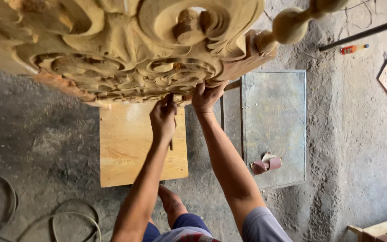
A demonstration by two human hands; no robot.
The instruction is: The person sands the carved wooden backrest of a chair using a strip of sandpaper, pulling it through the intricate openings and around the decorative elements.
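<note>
A large carved wooden panel (126, 49) with scrolls and leaf shapes fills the top of the view, ending in a turned knob (290, 24) at the right. My left hand (163, 118) is closed around a thin dark tool (171, 125) and presses it up against the lower edge of the carving. My right hand (207, 96) rests its fingers on the same lower edge, just right of the tool, and holds nothing.
A pale wooden board (126, 148) lies below the carving. A grey metal sheet (274, 121) beside it carries folded pieces of reddish sandpaper (266, 163). Cables (68, 219) coil on the dusty floor at the left. A small orange object (350, 49) lies far right.
</note>
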